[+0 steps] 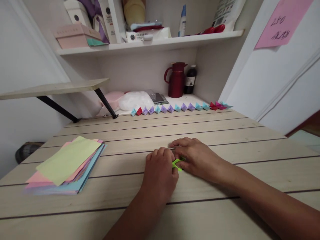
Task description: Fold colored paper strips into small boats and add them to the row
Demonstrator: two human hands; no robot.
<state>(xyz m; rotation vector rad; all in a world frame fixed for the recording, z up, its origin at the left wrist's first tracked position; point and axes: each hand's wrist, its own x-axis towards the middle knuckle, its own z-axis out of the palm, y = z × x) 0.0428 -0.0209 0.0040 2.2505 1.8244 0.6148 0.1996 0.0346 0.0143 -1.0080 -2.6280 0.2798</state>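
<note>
Both hands meet over a small folded piece of bright green paper (178,163) near the middle of the wooden table (225,133). My left hand (159,175) is curled, its fingers closed on the near edge of the paper. My right hand (197,158) lies knuckles up, fingers bent and pressing the paper's far side to the table. Most of the green paper is hidden under the fingers. A stack of coloured paper sheets (67,165), pale green on top, lies to the left.
A row of small folded paper shapes (175,107) in blue, purple and red lines the table's far edge. Behind it stand a dark red jug (176,80), a dark bottle (190,80) and white plastic bags (135,100). A shelf (150,42) above holds boxes and bottles.
</note>
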